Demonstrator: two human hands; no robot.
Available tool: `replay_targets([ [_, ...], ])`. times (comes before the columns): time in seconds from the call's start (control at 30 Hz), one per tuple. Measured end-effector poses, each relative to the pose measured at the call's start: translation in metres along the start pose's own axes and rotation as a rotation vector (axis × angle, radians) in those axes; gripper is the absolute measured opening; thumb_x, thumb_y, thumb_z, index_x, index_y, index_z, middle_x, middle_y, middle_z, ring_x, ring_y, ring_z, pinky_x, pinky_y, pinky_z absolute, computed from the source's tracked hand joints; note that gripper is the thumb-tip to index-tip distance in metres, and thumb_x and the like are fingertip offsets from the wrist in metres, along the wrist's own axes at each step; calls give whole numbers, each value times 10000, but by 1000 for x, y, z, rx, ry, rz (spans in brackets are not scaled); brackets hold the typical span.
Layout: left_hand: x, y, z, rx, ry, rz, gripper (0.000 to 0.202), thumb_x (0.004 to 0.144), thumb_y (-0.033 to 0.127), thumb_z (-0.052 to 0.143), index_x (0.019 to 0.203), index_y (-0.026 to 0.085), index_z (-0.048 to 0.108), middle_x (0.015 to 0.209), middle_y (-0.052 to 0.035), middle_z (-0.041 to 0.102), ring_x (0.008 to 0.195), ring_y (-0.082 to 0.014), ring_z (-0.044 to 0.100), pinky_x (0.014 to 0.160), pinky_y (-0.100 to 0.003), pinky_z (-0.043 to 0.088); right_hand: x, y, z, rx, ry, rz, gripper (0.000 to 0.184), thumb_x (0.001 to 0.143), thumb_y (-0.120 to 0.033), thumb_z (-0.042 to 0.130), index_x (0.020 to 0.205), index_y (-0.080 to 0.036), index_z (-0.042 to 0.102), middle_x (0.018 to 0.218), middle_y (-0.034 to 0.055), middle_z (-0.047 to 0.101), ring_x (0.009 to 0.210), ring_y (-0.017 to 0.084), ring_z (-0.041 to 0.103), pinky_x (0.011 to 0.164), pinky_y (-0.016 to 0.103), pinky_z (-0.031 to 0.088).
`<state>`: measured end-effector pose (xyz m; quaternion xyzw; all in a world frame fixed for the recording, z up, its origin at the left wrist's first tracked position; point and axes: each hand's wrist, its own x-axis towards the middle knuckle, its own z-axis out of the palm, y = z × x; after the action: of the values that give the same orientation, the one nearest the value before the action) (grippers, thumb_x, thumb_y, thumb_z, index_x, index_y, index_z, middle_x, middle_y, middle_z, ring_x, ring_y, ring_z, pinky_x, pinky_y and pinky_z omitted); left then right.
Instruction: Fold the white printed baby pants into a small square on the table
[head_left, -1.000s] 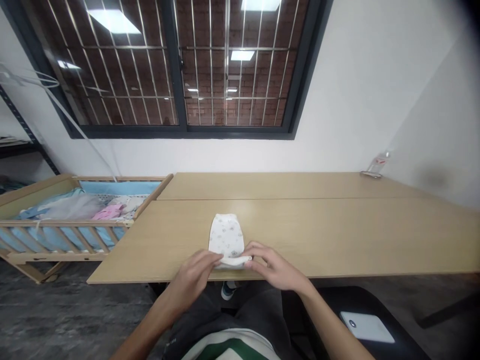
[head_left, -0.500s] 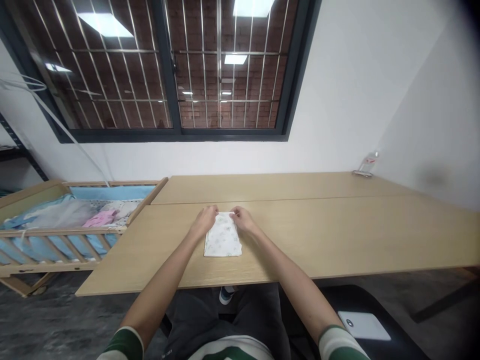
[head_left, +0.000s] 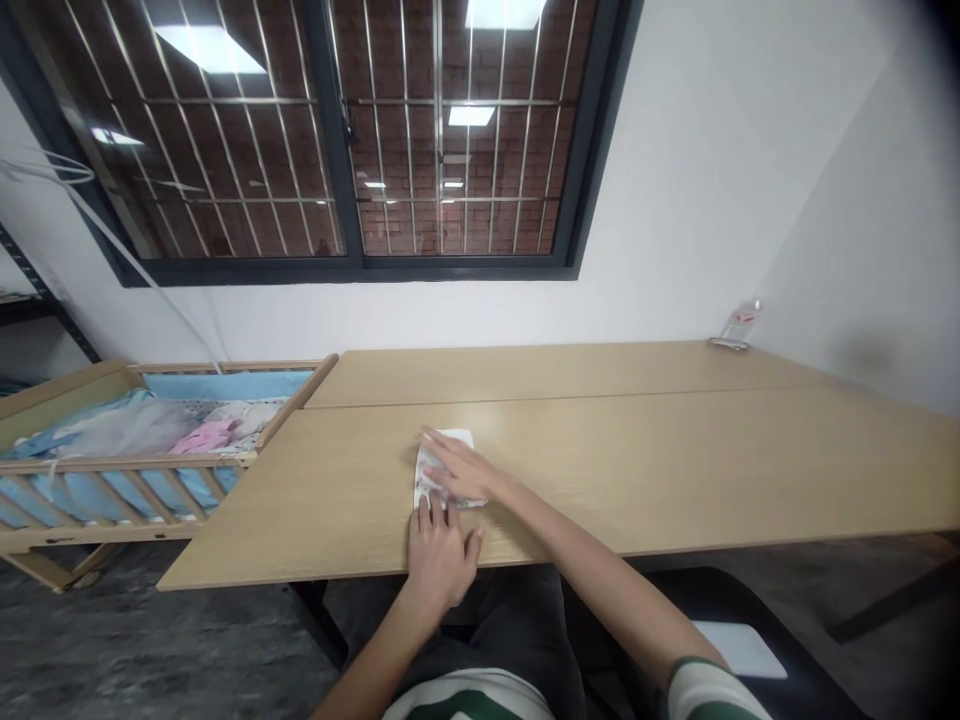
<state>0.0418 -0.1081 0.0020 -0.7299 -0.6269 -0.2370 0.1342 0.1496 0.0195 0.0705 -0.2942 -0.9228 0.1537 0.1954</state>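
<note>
A folded white cloth (head_left: 459, 437) with a faint print lies on the wooden table (head_left: 675, 450), partly covered by both hands. My right hand (head_left: 461, 468) reaches across it, palm down, fingers stretched out and slightly blurred. At the cloth's near edge is my left hand (head_left: 441, 550), with its fingertips resting on the fabric and its thumb spread to the side. Neither hand grips anything.
On the left stands a wooden crib (head_left: 150, 462) with blue lining, holding bedding and a pink cloth (head_left: 204, 436). A clear bottle (head_left: 741, 322) is at the table's far right corner. A white phone (head_left: 739, 650) lies on a black chair (head_left: 795, 690).
Both hands have let go of the cloth's far corners. My left hand has come back to the near edge; my right hand has moved left, flat over the cloth.
</note>
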Motion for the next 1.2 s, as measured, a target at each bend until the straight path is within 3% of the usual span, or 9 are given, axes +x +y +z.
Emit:
replay_targets([
  [0.07, -12, 4, 3, -7, 19, 0, 568, 968, 479, 454, 1309, 66, 642, 1301, -250, 650, 1276, -414, 541, 1030, -561, 431, -6, -19, 6, 45, -150, -100, 609, 1047, -518, 383, 1608, -321, 251, 1691, 27, 189, 1552, 244, 185, 1255, 435, 173],
  [0.17, -15, 4, 4, -34, 1, 28, 499, 982, 461, 442, 1211, 119, 724, 1193, -219, 711, 1196, -400, 597, 1041, -585, 416, -14, -26, 20, 108, -295, -136, 545, 1064, -510, 346, 1586, -354, 307, 1676, -18, 230, 1552, 199, 185, 1267, 395, 136],
  [0.33, -12, 3, 4, 18, 44, 24, 562, 967, 448, 464, 1296, 31, 649, 1281, -270, 652, 1255, -407, 562, 1078, -584, 395, -11, -4, 32, 95, -336, -21, 539, 1068, -532, 313, 1575, -349, 331, 1666, -14, 249, 1555, 193, 173, 1272, 430, 103],
  [0.43, -10, 3, 6, 32, 39, 4, 578, 960, 469, 478, 1323, 43, 626, 1335, -269, 619, 1295, -406, 534, 1081, -570, 399, 0, 17, 30, 12, -351, 2, 579, 1063, -565, 267, 1593, -332, 286, 1679, 0, 195, 1565, 196, 118, 1271, 442, 72],
  [0.63, -7, 1, 8, 6, -7, -14, 620, 955, 502, 493, 1386, 67, 587, 1422, -281, 553, 1333, -414, 504, 1099, -550, 383, 24, 65, 23, -153, -271, 51, 629, 1059, -566, 239, 1610, -264, 253, 1688, 41, 152, 1570, 211, 78, 1268, 439, 68],
  [0.8, -7, -1, 9, 33, 1, 2, 603, 955, 509, 495, 1369, 84, 605, 1400, -266, 577, 1313, -404, 523, 1078, -540, 406, 42, 92, 22, -224, -235, 149, 644, 1062, -527, 203, 1620, -206, 222, 1686, 70, 157, 1567, 219, 104, 1267, 445, 73],
  [1.07, 0, -19, 9, 66, -44, 86, 422, 979, 313, 485, 1327, 119, 626, 1355, -216, 628, 1230, -335, 599, 1040, -485, 466, 47, 97, 24, -181, -260, 193, 681, 1040, -574, 203, 1624, -223, 213, 1688, 43, 160, 1571, 222, 71, 1265, 431, 11],
  [1.2, 8, -50, 12, -59, -102, 161, 357, 985, 163, 445, 1287, 158, 637, 1333, -148, 660, 1191, -276, 625, 1009, -421, 504, 37, 93, 26, -33, -119, 228, 781, 1004, -685, 203, 1631, -221, 183, 1696, 60, 114, 1574, 254, 28, 1263, 453, 4],
])
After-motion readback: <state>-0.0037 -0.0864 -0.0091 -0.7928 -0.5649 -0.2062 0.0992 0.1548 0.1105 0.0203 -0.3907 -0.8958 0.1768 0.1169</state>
